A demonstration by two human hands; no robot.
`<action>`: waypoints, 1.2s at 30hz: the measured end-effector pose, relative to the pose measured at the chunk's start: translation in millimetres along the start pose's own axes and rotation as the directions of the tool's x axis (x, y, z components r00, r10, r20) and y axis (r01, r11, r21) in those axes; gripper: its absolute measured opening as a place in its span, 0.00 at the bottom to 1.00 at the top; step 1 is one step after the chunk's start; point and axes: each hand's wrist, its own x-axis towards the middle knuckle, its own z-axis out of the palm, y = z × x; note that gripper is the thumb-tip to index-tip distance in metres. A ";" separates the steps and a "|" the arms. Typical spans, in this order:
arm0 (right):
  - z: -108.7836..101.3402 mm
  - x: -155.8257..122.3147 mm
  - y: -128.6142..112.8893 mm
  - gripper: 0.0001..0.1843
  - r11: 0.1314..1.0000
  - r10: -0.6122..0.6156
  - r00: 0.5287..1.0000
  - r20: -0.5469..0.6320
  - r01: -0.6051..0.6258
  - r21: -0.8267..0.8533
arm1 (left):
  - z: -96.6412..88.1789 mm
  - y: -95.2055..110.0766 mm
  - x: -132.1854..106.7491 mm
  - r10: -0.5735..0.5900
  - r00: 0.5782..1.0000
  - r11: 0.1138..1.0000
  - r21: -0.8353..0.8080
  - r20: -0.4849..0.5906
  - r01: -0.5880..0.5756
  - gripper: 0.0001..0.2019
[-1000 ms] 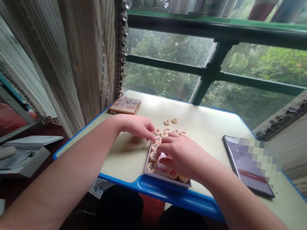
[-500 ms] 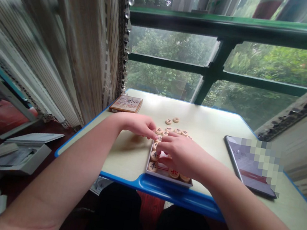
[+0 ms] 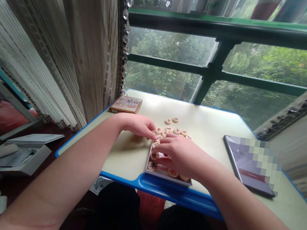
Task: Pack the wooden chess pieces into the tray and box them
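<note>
Round wooden Chinese chess pieces (image 3: pixel 152 165) with black and red characters lie in a shallow open box (image 3: pixel 168 177) at the table's front edge. My left hand (image 3: pixel 141 126) is at the box's back left corner, thumb and forefinger pinched together against the pieces there; what lies between the tips is hidden. Over the box, my right hand (image 3: pixel 178 150) is palm down with its fingers apart and bent. Its fingertips touch the pieces along the left wall and its thumb hangs lower. That hand covers the middle of the box. More pieces (image 3: pixel 177 131) lie just behind it.
Two loose pieces (image 3: pixel 171 121) lie farther back on the pale table (image 3: pixel 205 119) with its blue edge. A flat printed box (image 3: pixel 126 104) sits at the back left. On the right lies a dark tablet (image 3: pixel 241 166). Curtains (image 3: pixel 80 41) and a window stand close around.
The fingers of my right hand have shifted slightly left, over the pieces by the box's left wall. My left hand has hardly moved.
</note>
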 end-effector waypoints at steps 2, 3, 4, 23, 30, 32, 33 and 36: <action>0.8 0.2 0.7 0.06 1.000 -0.005 1.000 0.002 0.005 0.009 | 0.0 -0.3 0.5 0.001 1.000 1.000 -0.003 0.001 -0.001 0.19; 1.0 0.3 0.8 0.06 1.000 -0.004 1.000 0.001 0.004 0.017 | 0.1 -0.5 0.5 0.001 1.000 1.000 -0.008 0.000 -0.001 0.19; 1.0 0.4 0.8 0.06 1.000 0.001 1.000 -0.003 -0.001 0.023 | 0.1 -0.7 0.3 0.000 1.000 1.000 -0.012 0.000 0.000 0.19; -2.5 -2.2 0.2 0.09 0.998 0.011 1.000 -0.014 -0.010 0.063 | 0.3 -3.0 -1.1 0.016 1.000 1.000 -0.020 0.019 -0.016 0.19; -18.9 -7.0 13.4 0.11 0.987 0.161 0.971 -0.175 -0.154 0.051 | -1.0 3.0 -5.0 0.060 0.998 0.996 -0.069 0.013 -0.059 0.17; -19.8 -6.6 26.7 0.12 0.942 0.329 0.911 -0.248 -0.334 0.026 | -1.5 6.3 -5.8 0.089 0.996 0.991 -0.103 0.002 -0.088 0.17; -19.5 -6.7 34.8 0.13 0.895 0.434 0.862 -0.263 -0.447 0.014 | -1.6 7.3 -5.6 0.100 0.995 0.987 -0.124 -0.008 -0.100 0.16; -16.9 -9.0 58.9 0.15 0.735 0.662 0.729 -0.172 -0.677 -0.042 | -1.0 6.6 -1.5 0.091 0.990 0.981 -0.164 -0.107 -0.108 0.18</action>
